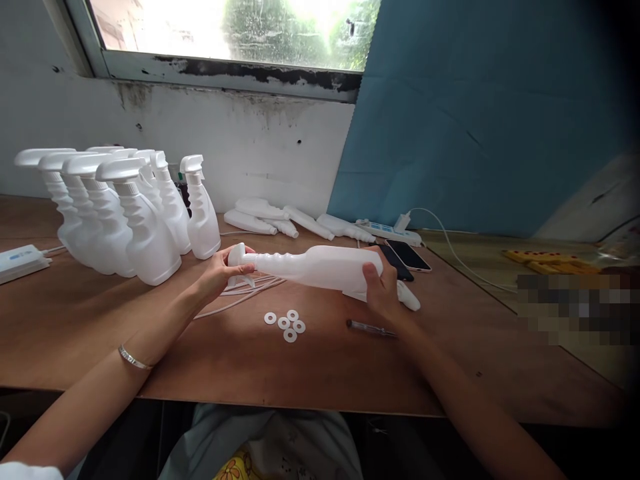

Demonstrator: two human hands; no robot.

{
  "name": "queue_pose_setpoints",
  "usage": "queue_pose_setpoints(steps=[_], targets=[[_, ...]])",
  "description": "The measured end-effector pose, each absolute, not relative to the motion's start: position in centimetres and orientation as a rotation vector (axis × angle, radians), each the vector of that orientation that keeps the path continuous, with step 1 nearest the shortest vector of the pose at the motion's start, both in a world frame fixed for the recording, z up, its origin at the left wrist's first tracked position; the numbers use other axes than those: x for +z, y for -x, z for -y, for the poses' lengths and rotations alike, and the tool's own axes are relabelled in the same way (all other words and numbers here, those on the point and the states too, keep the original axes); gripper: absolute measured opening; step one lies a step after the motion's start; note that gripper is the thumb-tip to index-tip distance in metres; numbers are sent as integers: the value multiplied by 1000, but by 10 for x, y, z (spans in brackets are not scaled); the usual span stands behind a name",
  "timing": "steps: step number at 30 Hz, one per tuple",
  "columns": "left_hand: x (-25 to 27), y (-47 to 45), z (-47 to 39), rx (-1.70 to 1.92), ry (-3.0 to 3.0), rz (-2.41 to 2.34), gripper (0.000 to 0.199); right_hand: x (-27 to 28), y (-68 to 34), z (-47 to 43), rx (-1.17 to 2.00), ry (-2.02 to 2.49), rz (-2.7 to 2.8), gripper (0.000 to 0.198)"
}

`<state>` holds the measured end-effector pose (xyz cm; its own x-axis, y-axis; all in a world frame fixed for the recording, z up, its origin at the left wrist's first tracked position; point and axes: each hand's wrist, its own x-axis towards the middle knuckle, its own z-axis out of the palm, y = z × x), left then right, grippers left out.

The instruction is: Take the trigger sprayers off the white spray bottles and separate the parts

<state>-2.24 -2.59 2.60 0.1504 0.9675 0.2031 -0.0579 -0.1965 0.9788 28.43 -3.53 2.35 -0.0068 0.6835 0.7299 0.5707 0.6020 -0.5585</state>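
Between my hands a white translucent spray bottle point(320, 267) lies level above the table, its neck to the left and its base to the right. My left hand point(225, 272) is closed around the white trigger sprayer head point(237, 256) at the neck. Round the base end of the bottle my right hand point(381, 287) is wrapped, thumb on the near side. Below the bottle several flat white ring washers point(290, 335) lie on the wood. A thin screwdriver point(371, 328) rests near my right wrist. Another white piece point(409, 296) shows partly behind my right hand.
Several upright spray bottles point(150, 233) with sprayer heads stand at the left. Several bottles without heads point(310, 222) lie along the wall. A power strip point(390, 232), phones point(409, 256) and white cables point(250, 290) are on the brown table point(210, 363). A white box point(23, 262) sits far left.
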Motion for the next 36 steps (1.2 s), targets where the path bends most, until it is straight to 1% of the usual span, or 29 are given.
queue_pose_setpoints(steps=[3,6,9,11,13,16,18,20,22,25,27,28,30,31,33,36], targets=[[26,22,28,1277,-1429,-952,31,23,-286,32,200,1101,1654,43],[27,21,29,1269,-1434,-953,31,22,-287,27,287,1184,1584,48],[32,18,31,1284,-1465,-983,35,21,-287,21,537,1274,1487,54],[37,16,33,1329,-1517,-1025,37,20,-286,18,749,1282,1416,56],[43,16,34,1357,-1577,-1068,41,19,-285,16,892,1265,1358,56],[51,20,30,1373,-1676,-1094,46,20,-282,18,967,1246,1309,57],[55,22,24,1413,-1714,-1107,45,23,-279,22,950,1224,1303,56],[57,21,16,1542,-1644,-1170,45,26,-275,29,857,1202,1326,53],[58,16,11,1683,-1455,-1271,49,26,-271,37,668,1205,1363,47],[61,1,7,1605,-1154,-1246,51,20,-264,49,263,1193,1448,36],[65,-10,5,1580,-1019,-1095,47,12,-258,54,19,985,1572,34],[69,-14,5,1627,-964,-1013,44,8,-256,55,-59,819,1646,37],[77,-23,3,1755,-864,-882,36,1,-250,57,-151,461,1791,46],[82,-27,3,1791,-826,-837,33,-2,-248,57,-190,324,1863,46],[93,-35,4,1814,-799,-766,26,-4,-243,58,-329,160,1989,34],[109,-48,11,1805,-850,-696,21,-4,-239,62,-694,38,2045,16]])
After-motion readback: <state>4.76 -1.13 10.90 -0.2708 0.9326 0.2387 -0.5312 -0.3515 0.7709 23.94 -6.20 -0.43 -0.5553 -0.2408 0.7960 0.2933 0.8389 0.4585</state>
